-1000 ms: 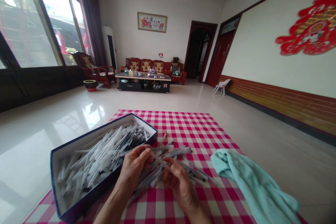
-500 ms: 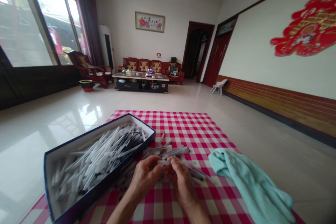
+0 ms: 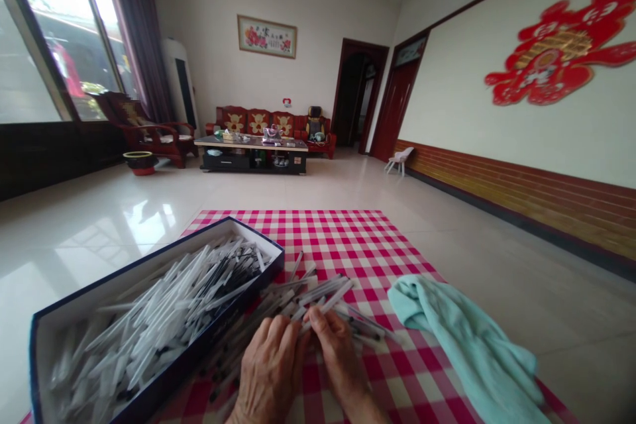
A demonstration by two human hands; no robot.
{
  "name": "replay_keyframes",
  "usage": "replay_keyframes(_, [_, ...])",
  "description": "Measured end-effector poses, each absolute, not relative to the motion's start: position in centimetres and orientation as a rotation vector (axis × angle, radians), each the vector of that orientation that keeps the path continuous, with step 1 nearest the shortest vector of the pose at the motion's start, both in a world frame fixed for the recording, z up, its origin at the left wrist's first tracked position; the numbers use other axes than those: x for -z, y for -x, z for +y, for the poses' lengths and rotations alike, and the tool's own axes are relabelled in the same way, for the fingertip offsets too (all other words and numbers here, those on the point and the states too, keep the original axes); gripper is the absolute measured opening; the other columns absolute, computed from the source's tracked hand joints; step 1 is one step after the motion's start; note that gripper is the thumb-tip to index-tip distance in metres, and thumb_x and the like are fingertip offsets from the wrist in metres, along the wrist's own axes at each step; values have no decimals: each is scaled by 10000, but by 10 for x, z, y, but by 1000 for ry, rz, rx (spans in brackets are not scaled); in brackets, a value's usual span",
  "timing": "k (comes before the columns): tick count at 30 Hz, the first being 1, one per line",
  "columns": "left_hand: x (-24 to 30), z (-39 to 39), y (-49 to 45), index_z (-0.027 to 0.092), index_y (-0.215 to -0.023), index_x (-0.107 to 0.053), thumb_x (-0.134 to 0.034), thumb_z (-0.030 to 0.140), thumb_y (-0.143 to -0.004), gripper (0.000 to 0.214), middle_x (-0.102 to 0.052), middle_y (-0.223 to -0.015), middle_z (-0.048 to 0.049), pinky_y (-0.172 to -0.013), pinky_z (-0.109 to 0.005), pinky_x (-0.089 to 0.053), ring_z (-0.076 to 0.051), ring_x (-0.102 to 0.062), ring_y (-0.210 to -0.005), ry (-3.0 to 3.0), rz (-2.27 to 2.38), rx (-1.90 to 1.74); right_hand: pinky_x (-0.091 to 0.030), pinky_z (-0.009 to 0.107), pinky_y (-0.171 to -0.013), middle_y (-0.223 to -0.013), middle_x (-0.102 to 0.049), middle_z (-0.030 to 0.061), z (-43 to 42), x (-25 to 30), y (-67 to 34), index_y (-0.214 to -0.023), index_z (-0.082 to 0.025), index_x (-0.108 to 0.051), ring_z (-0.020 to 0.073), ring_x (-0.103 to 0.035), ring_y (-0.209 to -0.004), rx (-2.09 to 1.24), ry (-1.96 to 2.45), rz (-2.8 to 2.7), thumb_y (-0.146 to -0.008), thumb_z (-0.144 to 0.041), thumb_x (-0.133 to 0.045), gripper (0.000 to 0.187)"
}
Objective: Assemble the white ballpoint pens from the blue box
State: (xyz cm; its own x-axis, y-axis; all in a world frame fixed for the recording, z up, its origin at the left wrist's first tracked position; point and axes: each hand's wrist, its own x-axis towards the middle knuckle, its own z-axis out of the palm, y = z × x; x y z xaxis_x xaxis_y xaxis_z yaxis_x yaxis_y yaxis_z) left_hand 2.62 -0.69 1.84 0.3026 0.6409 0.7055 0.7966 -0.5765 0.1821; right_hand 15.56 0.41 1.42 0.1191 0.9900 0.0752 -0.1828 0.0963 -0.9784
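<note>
My right hand point(image 3: 340, 354) pinches a translucent pen point(image 3: 338, 296) between thumb and fingers, its far end pointing up and to the right. Close against it is my left hand point(image 3: 271, 358), back of the hand up and fingers curled in. Whatever those fingers grip is hidden beneath them. Around and beyond both hands lies a loose pile of clear pens point(image 3: 318, 286), several with black ends. To the left, a long dark-blue box point(image 3: 163, 371) with pale inner walls holds a heap of translucent pen parts point(image 3: 169, 305), some with dark pieces.
A pink-and-white checked cloth point(image 3: 342, 232) covers the table. On its right lies a crumpled mint-green cloth point(image 3: 462, 338). Across the tiled floor stand a low coffee table point(image 3: 253, 156), a red wooden sofa point(image 3: 256, 122), an armchair point(image 3: 149, 132) and a small chair point(image 3: 400, 159).
My left hand has rolled palm-down, its fingers curling further under. The pen in my right hand has swung from nearly level to slanting up right. The view has turned slightly right.
</note>
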Motion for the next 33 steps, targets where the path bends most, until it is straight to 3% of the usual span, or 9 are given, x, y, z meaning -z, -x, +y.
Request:
replay_keyframes(5, [-15, -9, -30, 212, -696, -563, -454, 187, -895, 229, -554, -631, -7, -586, -284, -370, -163, -517, -584, 2350, -1302, 1081, -397, 236, -555, -603, -576, -6, 2, -21, -156, -659, -179, -661, 132, -491, -569, -1128, 1111, -1101, -848, -473, -533, 372])
replay_keyframes(11, [-9, -14, -39, 204, -703, -567, -380, 195, -921, 287, -593, -607, -5, -511, -248, -343, -135, -578, -518, 2465, -1493, 1182, -344, 218, -490, -528, -501, -28, 1, -20, -157, -615, -170, -644, 102, -419, -497, -1186, 1117, -1001, -836, -477, -547, 391])
replay_keyframes(18, [-25, -13, -38, 184, -605, -562, -417, 380, -904, 386, -546, -496, 3, -487, -230, -290, -118, -527, -470, 2711, -2029, 1262, -380, 218, -515, -548, -564, -16, 1, -19, -153, -620, -170, -603, 108, -469, -506, -1276, 984, -895, -840, -445, -557, 355])
replay_keyframes(23, [-36, -12, -43, 187, -544, -486, -465, 591, -796, 477, -399, -380, 52, -376, -209, -245, -79, -359, -331, 2889, -2542, 1882, -403, 236, -541, -606, -602, 4, 2, -18, -152, -633, -171, -597, 129, -513, -552, -1191, 1017, -932, -862, -448, -520, 367])
replay_keyframes(27, [-38, -11, -44, 209, -527, -410, -553, 625, -705, 474, -355, -389, 84, -321, -202, -202, -55, -280, -295, 2910, -2776, 2374, -376, 236, -479, -544, -578, -6, 2, -23, -153, -618, -173, -600, 118, -473, -472, -1209, 1056, -953, -863, -483, -492, 410])
replay_keyframes(30, [-34, -11, -41, 192, -516, -455, -508, 575, -769, 462, -400, -381, 54, -352, -203, -229, -67, -337, -317, 2971, -2539, 2050, -415, 247, -532, -582, -613, 12, 2, -25, -153, -619, -174, -624, 139, -522, -530, -1126, 1079, -1008, -857, -471, -504, 399])
replay_keyframes(33, [-26, -12, -39, 164, -557, -575, -489, 405, -850, 389, -509, -438, 10, -435, -199, -306, -87, -463, -396, 2725, -2120, 1597, -453, 267, -619, -643, -648, 28, 2, -23, -150, -647, -179, -636, 165, -571, -617, -1065, 1090, -1048, -873, -454, -487, 386])
